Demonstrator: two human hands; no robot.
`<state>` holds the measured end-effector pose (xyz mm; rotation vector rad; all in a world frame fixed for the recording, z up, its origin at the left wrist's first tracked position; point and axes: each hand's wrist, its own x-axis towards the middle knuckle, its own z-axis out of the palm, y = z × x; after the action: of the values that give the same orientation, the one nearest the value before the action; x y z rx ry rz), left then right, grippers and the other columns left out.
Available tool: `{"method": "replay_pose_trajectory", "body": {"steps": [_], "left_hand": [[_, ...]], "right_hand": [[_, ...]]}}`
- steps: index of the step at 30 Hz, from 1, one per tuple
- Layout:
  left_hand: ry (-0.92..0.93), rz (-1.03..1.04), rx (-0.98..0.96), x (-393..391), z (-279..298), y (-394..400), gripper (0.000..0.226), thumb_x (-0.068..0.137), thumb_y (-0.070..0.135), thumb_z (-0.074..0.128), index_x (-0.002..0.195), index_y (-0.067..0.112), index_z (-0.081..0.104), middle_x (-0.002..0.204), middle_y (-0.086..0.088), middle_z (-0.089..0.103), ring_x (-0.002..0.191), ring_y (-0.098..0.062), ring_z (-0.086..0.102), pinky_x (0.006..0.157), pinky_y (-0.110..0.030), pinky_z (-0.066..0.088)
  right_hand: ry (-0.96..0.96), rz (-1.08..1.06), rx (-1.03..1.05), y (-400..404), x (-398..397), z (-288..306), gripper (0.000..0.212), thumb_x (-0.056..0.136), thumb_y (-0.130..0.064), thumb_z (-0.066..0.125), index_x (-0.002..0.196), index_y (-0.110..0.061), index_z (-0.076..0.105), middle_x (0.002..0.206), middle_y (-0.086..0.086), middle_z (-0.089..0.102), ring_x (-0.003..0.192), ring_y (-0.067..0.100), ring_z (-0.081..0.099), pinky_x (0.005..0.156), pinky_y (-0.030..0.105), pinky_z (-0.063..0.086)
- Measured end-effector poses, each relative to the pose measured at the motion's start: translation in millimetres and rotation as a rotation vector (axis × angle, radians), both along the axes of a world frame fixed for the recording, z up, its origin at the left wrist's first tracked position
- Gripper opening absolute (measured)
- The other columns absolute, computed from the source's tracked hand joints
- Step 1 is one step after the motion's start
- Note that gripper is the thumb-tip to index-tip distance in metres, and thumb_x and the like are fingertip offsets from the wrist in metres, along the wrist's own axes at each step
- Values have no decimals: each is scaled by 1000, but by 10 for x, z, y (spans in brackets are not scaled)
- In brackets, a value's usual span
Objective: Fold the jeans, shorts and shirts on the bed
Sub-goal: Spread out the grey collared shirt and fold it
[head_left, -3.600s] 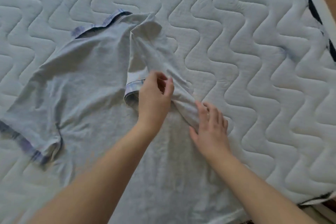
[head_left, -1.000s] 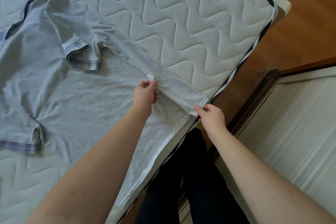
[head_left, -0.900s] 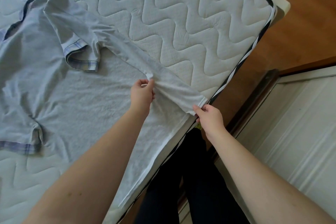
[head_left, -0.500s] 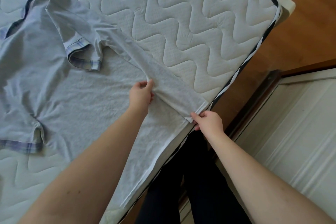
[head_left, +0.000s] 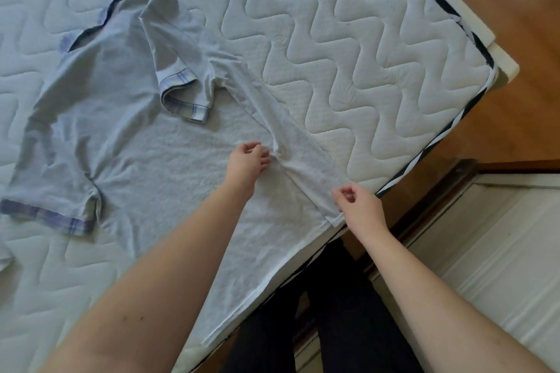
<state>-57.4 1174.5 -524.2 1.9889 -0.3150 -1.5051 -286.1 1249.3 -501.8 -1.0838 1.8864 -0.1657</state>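
The light grey short-sleeved cotton-like shirt (head_left: 127, 142) is soft matt cloth with checked woven trim on its cuffs. The white quilted mattress (head_left: 348, 48) is padded fabric with stitched wavy lines, matt. The brown wooden floor (head_left: 515, 9) looks smooth, slightly glossy.

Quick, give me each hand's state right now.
Left hand: fingers curled, pinching the folded edge of the grey T-shirt.
Right hand: fingers curled at the T-shirt's hem corner; whether it grips the cloth cannot be told.
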Motion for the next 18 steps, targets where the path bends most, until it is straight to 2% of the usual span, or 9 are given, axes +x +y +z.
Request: {"method": "replay_pose_trajectory", "body": {"steps": [2, 4, 7, 8, 10, 12, 14, 16, 18], "left_hand": [[-10, 31, -40, 56, -30, -106, 21, 98, 12, 52, 119, 9, 55, 98, -6, 65, 76, -11, 63, 71, -21, 55], [-41, 29, -42, 86, -74, -248, 25, 96, 14, 57, 121, 11, 56, 103, -5, 65, 84, -12, 64, 79, -25, 55], [-15, 25, 1, 72, -134, -469, 10, 94, 19, 62, 103, 14, 61, 94, -3, 67, 75, -10, 64, 60, -20, 51], [-8, 14, 22, 63, -132, -529, 4, 93, 20, 63, 92, 17, 61, 86, -3, 67, 69, -10, 62, 55, -20, 48], [-42, -40, 51, 69, -140, -598, 11, 90, 24, 68, 80, 21, 63, 71, 0, 62, 59, -10, 56, 54, -22, 42], [-78, -89, 81, 71, -108, -633, 11, 88, 29, 71, 85, 18, 67, 62, 3, 60, 53, -9, 51, 52, -20, 40], [-61, -98, 100, 43, -81, -649, 14, 87, 28, 72, 81, 16, 67, 51, 7, 59, 42, -5, 48, 42, -15, 37], [-83, -80, 103, 21, -77, -663, 15, 87, 23, 71, 76, 15, 63, 56, 4, 61, 46, -9, 49, 43, -15, 39], [-149, -72, 111, 26, -80, -669, 10, 86, 22, 66, 84, 15, 60, 76, -3, 64, 63, -17, 57, 57, -26, 49]], "right_hand": [[-11, 55, -107, -186, 58, -71, 7, 92, -39, 61, 89, -35, 57, 87, -18, 62, 81, -3, 57, 64, 14, 40], [25, 121, -185, -385, 92, -195, 12, 91, -33, 64, 102, -31, 60, 97, -14, 60, 89, 4, 56, 76, 20, 44], [89, 260, -160, -702, 132, -348, 29, 88, -30, 68, 114, -20, 62, 100, -9, 56, 98, 16, 54, 89, 33, 47], [92, 268, -134, -793, 141, -372, 29, 87, -31, 69, 112, -19, 63, 95, -9, 56, 96, 18, 55, 86, 32, 46], [95, 271, -74, -930, 142, -392, 26, 85, -34, 72, 104, -19, 63, 82, -11, 55, 87, 17, 57, 76, 29, 43], [120, 316, -6, -1030, 137, -377, 24, 83, -39, 74, 94, -21, 62, 75, -12, 54, 78, 15, 56, 69, 27, 40], [149, 369, 48, -1107, 141, -351, 23, 82, -41, 74, 84, -23, 60, 74, -11, 55, 76, 15, 56, 67, 27, 40], [171, 397, 89, -1155, 147, -333, 23, 83, -40, 73, 77, -24, 58, 74, -9, 57, 77, 16, 57, 67, 28, 40], [194, 413, 114, -1187, 149, -316, 24, 85, -39, 71, 73, -25, 55, 72, -9, 56, 76, 17, 57, 65, 28, 38]]}}
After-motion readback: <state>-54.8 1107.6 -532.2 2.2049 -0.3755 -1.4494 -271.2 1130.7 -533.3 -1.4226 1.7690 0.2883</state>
